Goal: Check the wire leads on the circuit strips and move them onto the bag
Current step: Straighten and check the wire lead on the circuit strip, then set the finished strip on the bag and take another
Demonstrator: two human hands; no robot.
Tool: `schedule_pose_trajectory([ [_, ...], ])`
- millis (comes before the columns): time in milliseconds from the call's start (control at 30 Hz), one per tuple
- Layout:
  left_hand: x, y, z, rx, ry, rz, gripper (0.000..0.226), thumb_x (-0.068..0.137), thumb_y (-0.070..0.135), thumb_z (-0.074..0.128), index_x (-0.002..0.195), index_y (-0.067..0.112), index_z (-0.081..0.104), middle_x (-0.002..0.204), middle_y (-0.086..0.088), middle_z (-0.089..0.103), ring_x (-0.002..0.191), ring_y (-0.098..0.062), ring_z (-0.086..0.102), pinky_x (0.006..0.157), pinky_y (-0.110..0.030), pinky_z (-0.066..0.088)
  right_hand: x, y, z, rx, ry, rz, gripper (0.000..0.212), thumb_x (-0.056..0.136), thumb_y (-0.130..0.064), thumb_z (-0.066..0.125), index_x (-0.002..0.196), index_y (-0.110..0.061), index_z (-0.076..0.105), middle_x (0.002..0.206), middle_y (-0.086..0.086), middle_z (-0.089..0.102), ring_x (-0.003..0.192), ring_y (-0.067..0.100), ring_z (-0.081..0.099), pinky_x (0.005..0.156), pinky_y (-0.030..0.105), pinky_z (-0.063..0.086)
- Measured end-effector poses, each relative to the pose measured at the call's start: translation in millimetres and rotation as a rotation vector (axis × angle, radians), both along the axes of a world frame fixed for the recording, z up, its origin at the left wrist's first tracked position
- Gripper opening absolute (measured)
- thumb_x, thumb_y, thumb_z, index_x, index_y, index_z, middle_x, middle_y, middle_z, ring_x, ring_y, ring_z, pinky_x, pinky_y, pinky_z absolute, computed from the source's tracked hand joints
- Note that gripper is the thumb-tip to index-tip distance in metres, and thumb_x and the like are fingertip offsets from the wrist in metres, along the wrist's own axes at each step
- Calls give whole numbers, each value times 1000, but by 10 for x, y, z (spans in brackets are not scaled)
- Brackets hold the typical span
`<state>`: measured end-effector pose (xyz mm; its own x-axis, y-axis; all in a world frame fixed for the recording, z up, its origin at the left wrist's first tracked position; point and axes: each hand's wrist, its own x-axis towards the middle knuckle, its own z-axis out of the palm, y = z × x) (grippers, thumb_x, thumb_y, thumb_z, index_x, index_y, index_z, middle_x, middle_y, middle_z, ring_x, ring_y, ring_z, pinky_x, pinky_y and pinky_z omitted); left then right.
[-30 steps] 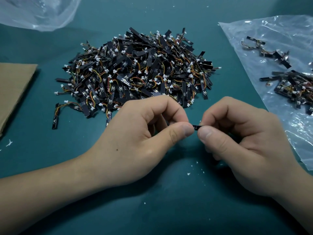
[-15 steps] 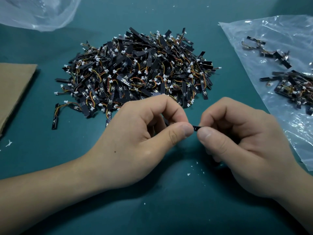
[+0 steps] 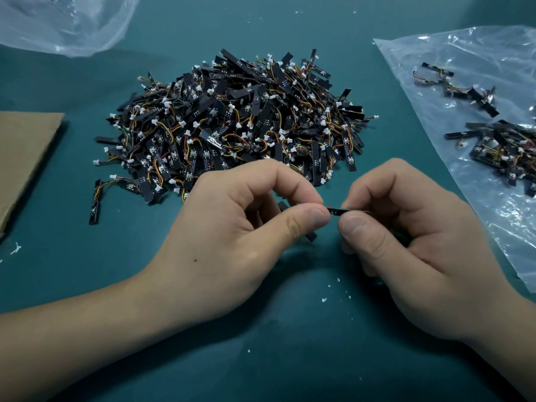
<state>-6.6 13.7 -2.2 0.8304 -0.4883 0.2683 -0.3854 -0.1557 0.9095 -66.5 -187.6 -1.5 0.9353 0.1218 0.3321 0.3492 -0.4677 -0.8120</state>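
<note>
Over the last second almost nothing had changed. The left hand (image 3: 226,236) and the right hand (image 3: 412,256) stayed in the same place above the table (image 3: 290,358), and the strip (image 3: 336,210) between them did not shift to either side. From this I judged that the check of the wire leads was still going on, and that the move to the bag (image 3: 464,68) had not begun.

Each hand pinched one end of the strip between thumb and forefinger, with the other fingers curled in. Only a short black part of it showed in the gap between the two thumb tips. The rest was hidden under the fingers (the wires too, so their condition could not be told).

The strip was held just in front of the big pile (image 3: 232,126) and well apart from the bag, which lay to the right. A few finished strips (image 3: 499,146) lay on the bag already, far fewer than in the pile, so the task seemed to be at an early stage. For the next move, the right hand was the nearer one to the bag.
</note>
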Motion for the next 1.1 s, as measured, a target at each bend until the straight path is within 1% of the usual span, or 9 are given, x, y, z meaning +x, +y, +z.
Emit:
schedule_pose_trajectory([
  [167, -20, -7, -2, -44, 21, 27, 12, 85, 40, 74, 85, 28, 71, 59, 1, 62, 46, -17, 52, 45, -21, 38, 7, -3, 7, -5, -15, -12, 6, 98, -34, 59, 93, -30, 57, 69, 1, 60, 52, 20, 55, 48, 33, 44],
  [333, -5, -3, -7, -2, -5, 20, 13, 85, 41, 72, 83, 28, 71, 64, -6, 64, 51, -26, 55, 44, -35, 43, 10, -15, -1, -29, 3, 6, 8, 97, -35, 59, 93, -28, 58, 65, 5, 60, 49, 22, 53, 47, 40, 43],
  [567, -1, 3, -10, -13, -24, 25, 11, 86, 38, 73, 83, 28, 71, 59, -1, 61, 47, -18, 49, 44, -23, 37, 14, -2, 10, -7, 5, -9, 7, 96, -37, 62, 94, -31, 60, 66, 13, 59, 49, 28, 54, 47, 44, 43],
  [733, -11, -7, 9, -123, 1, 48, 15, 90, 33, 67, 104, 27, 70, 77, 5, 68, 53, -26, 53, 43, -31, 41, 28, -10, 25, -75, 82, 54, 12, 91, -36, 59, 83, -29, 54, 60, -5, 55, 48, 11, 47, 48, 20, 37],
  [833, 28, 0, 10, -206, 22, 79, 22, 93, 30, 58, 113, 27, 67, 91, 0, 68, 58, -24, 49, 51, -28, 40, 32, -41, 31, -228, 119, 172, 16, 86, -32, 52, 74, -31, 42, 55, -13, 39, 49, 10, 38, 50, 21, 29],
  [900, 43, 3, 10, -203, 19, 104, 18, 92, 25, 58, 107, 28, 69, 86, -1, 66, 59, -18, 47, 53, -24, 40, 42, -47, 31, -70, 130, 181, 16, 83, -29, 50, 71, -33, 42, 55, -15, 37, 48, 8, 34, 49, 26, 30],
  [967, 36, -3, 0, -137, -2, 139, 17, 92, 16, 61, 100, 28, 70, 82, 0, 67, 61, -20, 52, 53, -25, 43, 89, -89, 54, 396, 175, -2, 16, 88, -28, 56, 73, -34, 54, 53, -10, 45, 42, 13, 35, 44, 24, 28],
  [1033, 34, -5, -24, -18, -39, 173, 19, 90, 12, 61, 95, 29, 69, 77, 2, 65, 59, -18, 54, 52, -26, 43, 174, -157, 52, 742, 201, -242, 18, 102, -40, 50, 94, -32, 64, 56, -1, 52, 37, 15, 34, 43, 20, 25],
  [1100, 34, -4, -45, 151, -81, 164, 26, 87, 9, 62, 95, 33, 67, 75, 11, 60, 59, -8, 54, 55, -14, 39, 255, -217, 29, 861, 212, -371, 28, 107, -45, 45, 113, -22, 61, 61, 0, 55, 38, 15, 34, 45, 21, 25],
])
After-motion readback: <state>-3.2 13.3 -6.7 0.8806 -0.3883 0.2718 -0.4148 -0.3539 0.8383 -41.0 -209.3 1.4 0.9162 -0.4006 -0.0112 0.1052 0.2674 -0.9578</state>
